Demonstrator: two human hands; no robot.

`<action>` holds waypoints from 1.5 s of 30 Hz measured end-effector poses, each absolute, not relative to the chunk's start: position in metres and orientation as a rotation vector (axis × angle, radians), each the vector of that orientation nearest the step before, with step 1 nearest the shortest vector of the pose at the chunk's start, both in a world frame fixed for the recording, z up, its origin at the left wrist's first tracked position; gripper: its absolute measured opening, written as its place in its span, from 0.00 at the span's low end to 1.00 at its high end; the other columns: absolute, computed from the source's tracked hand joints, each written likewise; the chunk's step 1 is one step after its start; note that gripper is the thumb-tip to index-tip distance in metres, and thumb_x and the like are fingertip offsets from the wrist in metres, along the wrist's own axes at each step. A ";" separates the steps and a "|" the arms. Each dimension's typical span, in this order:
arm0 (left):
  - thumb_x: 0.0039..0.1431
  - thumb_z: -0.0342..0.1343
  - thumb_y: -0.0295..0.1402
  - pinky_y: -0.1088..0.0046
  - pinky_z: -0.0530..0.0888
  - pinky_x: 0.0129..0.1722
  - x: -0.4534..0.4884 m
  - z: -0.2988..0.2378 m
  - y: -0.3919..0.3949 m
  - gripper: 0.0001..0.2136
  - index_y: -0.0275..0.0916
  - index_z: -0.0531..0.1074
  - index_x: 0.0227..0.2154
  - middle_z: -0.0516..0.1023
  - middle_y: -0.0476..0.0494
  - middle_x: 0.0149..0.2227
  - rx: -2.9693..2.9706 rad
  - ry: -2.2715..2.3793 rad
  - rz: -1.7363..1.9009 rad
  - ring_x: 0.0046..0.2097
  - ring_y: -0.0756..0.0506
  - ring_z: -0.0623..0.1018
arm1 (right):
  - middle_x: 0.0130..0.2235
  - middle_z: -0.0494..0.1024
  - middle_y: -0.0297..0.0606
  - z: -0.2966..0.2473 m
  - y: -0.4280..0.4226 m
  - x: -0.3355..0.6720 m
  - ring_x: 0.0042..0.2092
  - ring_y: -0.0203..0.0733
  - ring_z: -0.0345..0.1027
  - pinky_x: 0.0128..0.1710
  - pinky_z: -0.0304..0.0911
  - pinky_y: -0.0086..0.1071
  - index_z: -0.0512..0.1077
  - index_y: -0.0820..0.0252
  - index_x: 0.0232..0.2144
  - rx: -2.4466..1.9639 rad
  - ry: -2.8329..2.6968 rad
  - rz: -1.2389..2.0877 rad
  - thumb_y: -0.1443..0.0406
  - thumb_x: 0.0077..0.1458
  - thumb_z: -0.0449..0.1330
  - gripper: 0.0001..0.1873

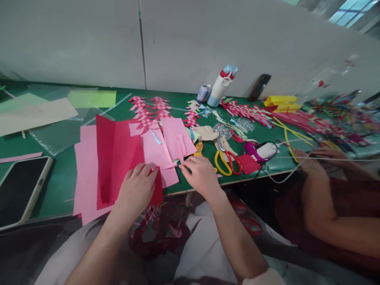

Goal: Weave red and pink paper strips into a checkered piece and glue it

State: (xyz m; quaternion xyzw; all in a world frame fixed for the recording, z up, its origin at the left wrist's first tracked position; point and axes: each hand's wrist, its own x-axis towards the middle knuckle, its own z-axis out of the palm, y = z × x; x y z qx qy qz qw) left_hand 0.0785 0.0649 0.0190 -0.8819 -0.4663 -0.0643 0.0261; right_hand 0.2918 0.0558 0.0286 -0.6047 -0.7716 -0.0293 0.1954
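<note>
My left hand [138, 186] rests on a folded red paper sheet [127, 148], its fingers curled and closed at the near end of a narrow pink paper strip [168, 166]. To its right, my right hand [203, 176] has thumb and forefinger pinched at the lower tip of another pink paper strip [179, 148]. Pink paper sheets [84, 170] lie under the red one, with more pink pieces [170, 132] beyond. Beside my right hand are scissors [225, 160] with one yellow and one red handle. My fingers partly hide the strip ends.
Woven pink-and-white paper chains [142, 113] lie towards the wall. A white bottle [220, 89] and a small can [204, 93] stand behind. A phone [22, 190] lies left. At right, a co-worker's hands [311, 162] are near a white cable [285, 180] and purple device [252, 152].
</note>
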 end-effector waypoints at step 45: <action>0.63 0.46 0.31 0.59 0.70 0.48 0.077 0.026 0.075 0.14 0.36 0.77 0.41 0.79 0.38 0.43 -2.517 -1.679 -0.721 0.47 0.39 0.73 | 0.37 0.78 0.57 0.033 0.127 0.287 0.44 0.56 0.70 0.42 0.62 0.44 0.77 0.68 0.34 -2.135 -2.000 -0.047 0.67 0.55 0.58 0.09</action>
